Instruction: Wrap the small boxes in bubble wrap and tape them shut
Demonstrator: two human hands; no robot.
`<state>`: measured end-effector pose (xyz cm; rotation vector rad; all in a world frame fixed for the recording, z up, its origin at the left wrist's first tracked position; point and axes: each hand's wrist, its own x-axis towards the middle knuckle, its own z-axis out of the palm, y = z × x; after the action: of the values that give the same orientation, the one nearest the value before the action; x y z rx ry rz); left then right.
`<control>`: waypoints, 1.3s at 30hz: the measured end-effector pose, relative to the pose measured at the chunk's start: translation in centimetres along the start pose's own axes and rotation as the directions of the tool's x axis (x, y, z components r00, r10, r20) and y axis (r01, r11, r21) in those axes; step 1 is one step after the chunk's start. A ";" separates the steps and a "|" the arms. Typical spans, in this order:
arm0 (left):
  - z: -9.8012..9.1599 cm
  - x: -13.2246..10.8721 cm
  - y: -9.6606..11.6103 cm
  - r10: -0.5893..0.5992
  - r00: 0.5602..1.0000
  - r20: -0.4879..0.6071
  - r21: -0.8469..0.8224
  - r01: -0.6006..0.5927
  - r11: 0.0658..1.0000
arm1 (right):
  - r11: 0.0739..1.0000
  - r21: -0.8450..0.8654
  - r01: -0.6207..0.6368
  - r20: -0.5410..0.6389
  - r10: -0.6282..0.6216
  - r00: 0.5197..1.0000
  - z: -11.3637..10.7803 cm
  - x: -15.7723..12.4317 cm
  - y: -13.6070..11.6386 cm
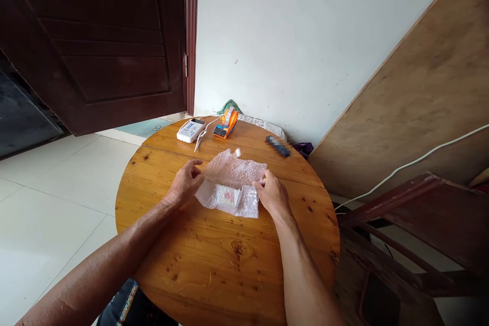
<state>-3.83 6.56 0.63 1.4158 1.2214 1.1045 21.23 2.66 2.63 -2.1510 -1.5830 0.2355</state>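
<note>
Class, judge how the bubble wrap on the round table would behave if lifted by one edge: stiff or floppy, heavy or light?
Probably floppy: the bubble wrap folds and crumples between the left hand and right hand. Likely light, being thin and see-through. The small white packet inside might slide out, as the wrap looks loose.

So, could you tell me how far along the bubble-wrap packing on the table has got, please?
Done: a small white item lies inside the bubble wrap. In hand: left hand and right hand hold its edges. Left: apparently folding it shut; the tape dispenser sits untouched.
</note>
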 end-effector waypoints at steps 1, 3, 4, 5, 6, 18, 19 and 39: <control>-0.2 0.1 0.1 0.015 0.999 -0.036 0.023 -0.015 1.000 | 0.999 -0.036 -0.022 0.013 0.022 1.000 0.0 0.0 -0.1; -0.6 0.1 0.5 0.068 0.991 -0.111 0.081 -0.059 0.995 | 0.997 -0.061 -0.048 0.026 0.050 0.998 0.1 -0.2 -0.2; -0.8 0.1 0.7 0.107 0.984 -0.139 0.116 -0.092 0.989 | 0.996 -0.061 -0.060 0.025 0.061 0.998 0.2 -0.2 -0.3; -0.9 0.0 0.9 0.158 0.975 -0.155 0.151 -0.134 0.979 | 0.996 -0.061 -0.072 0.019 0.073 0.997 0.3 -0.2 -0.2; -1.1 -0.2 1.1 0.217 0.964 -0.155 0.185 -0.187 0.965 | 0.995 -0.060 -0.079 0.007 0.080 0.997 0.4 -0.3 -0.2; -0.6 -2.1 6.8 0.516 0.733 0.444 0.259 -0.656 0.709 | 0.892 -0.055 0.449 -0.212 -0.450 0.868 0.0 -1.2 -1.6; -0.2 -1.7 7.5 0.509 0.711 0.486 0.270 -0.676 0.686 | 0.875 -0.039 0.483 -0.163 -0.483 0.860 0.2 -1.3 -1.7; -0.1 2.7 6.4 0.102 0.754 0.649 0.443 -0.484 0.755 | 0.903 0.108 0.415 -0.053 -0.412 0.910 2.3 0.1 0.1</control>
<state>-2.63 8.82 7.08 2.3078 0.8936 0.3771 20.40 3.33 0.54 -1.6710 -1.9111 0.1528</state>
